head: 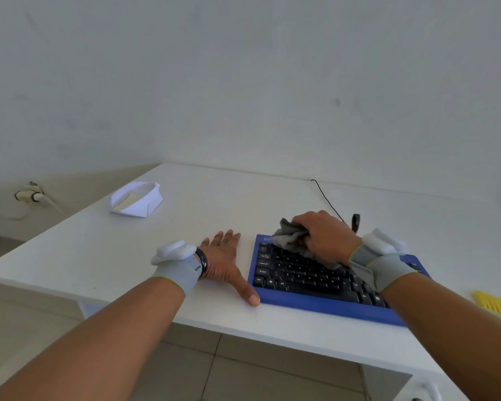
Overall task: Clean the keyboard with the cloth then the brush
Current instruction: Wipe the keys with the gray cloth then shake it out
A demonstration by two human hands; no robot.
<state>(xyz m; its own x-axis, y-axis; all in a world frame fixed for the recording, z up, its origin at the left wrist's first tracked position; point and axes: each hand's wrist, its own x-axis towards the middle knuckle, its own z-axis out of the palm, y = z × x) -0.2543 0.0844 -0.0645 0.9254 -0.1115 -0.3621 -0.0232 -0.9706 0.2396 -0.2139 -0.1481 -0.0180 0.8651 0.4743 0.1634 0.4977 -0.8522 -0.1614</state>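
A blue keyboard (310, 302) with black keys lies on the white table (214, 204), at its front right. My right hand (326, 235) grips a bunched grey cloth (289, 237) and holds it on the keyboard's upper left keys. My left hand (224, 261) rests flat on the table just left of the keyboard, fingers spread, its thumb touching the keyboard's front left corner. A yellow brush (496, 305) lies at the right edge of the view, partly cut off.
A white folded paper box (136, 199) sits at the table's far left. The keyboard's black cable (327, 199) runs back to the wall. A wall socket (31, 193) is low on the left. The table's front edge is close to me.
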